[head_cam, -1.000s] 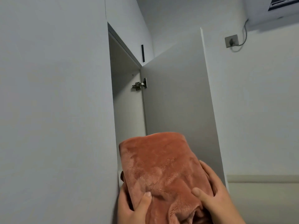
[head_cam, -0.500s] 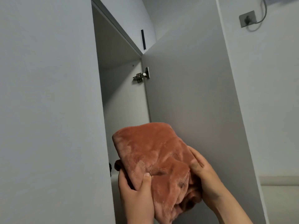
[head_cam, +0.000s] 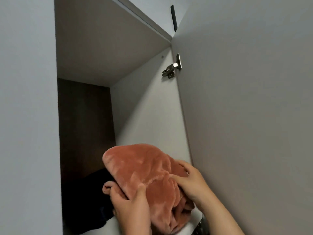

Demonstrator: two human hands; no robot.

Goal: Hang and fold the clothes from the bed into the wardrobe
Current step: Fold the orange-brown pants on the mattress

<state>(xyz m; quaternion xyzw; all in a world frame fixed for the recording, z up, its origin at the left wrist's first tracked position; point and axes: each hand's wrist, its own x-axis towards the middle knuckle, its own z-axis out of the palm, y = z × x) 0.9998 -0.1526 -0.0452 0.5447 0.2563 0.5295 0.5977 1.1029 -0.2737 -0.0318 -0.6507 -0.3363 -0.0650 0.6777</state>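
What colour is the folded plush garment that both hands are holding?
Plain rusty orange, no pattern; the folded plush garment shows best in the head view.

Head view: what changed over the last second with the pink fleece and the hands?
The folded pink fleece was carried closer to the open wardrobe compartment and is now over the front edge of the shelf, beside dark clothing. Nothing taken or released: the left hand and right hand still grip it. The wardrobe door stayed open.
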